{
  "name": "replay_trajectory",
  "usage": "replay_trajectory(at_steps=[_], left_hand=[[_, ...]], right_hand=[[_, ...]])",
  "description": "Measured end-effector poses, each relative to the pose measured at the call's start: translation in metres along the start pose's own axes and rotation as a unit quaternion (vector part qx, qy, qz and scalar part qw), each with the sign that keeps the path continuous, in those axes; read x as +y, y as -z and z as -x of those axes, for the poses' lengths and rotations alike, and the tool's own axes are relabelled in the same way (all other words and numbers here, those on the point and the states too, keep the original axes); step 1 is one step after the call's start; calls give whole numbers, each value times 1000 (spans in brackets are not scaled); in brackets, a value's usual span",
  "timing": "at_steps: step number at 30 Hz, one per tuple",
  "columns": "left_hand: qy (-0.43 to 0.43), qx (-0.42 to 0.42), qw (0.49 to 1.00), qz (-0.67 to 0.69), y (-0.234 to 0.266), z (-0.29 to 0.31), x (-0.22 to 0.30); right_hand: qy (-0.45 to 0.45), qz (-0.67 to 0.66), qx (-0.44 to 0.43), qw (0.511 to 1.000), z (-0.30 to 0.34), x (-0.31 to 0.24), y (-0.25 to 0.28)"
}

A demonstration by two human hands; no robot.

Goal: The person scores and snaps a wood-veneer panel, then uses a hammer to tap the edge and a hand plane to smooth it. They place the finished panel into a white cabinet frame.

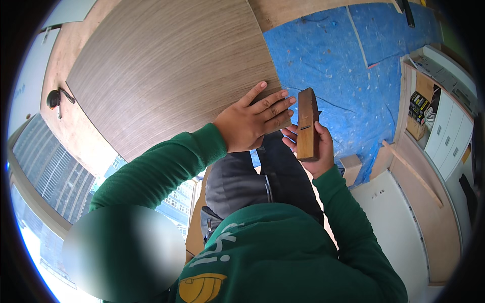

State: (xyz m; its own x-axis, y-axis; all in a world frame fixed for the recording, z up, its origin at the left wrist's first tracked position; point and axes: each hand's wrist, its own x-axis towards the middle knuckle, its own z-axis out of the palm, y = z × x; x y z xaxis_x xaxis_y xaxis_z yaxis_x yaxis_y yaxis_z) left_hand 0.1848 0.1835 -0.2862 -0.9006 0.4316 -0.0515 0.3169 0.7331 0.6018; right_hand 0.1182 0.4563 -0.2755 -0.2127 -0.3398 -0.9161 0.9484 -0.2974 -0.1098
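A large brown wood-grain panel (177, 60) fills the upper left and middle of the head view. My left hand (255, 116) lies on its near right corner, fingers spread and pointing toward the right edge. Just right of that corner, my right hand (323, 146) grips a wooden hand plane (306, 126) from beneath and the side. The plane's long, narrow face is turned up, with a small dark slot across it. A gap separates the plane from my left fingertips. Part of my right palm is hidden behind the plane.
Blue sheeting (338, 55) covers the floor at the right. A black tape measure (53, 99) lies beyond the panel's left corner. White drawers (442, 131) and a shelf with boxes stand at the far right, near a thin wood strip (414, 174). Windows (48, 166) are at the left.
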Motion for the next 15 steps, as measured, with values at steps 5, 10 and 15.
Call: replay_trajectory(at_steps=[5, 10, 15], left_hand=[[25, 0, 999, -25, -11, 10, 18], [158, -3, 983, -93, -18, 40, 32], [254, 18, 960, -116, -30, 57, 45]], right_hand=[[78, 165, 67, 981, 6, -15, -8], [299, 497, 59, 812, -7, -28, -51], [427, 629, -1, 649, -39, -31, -110]])
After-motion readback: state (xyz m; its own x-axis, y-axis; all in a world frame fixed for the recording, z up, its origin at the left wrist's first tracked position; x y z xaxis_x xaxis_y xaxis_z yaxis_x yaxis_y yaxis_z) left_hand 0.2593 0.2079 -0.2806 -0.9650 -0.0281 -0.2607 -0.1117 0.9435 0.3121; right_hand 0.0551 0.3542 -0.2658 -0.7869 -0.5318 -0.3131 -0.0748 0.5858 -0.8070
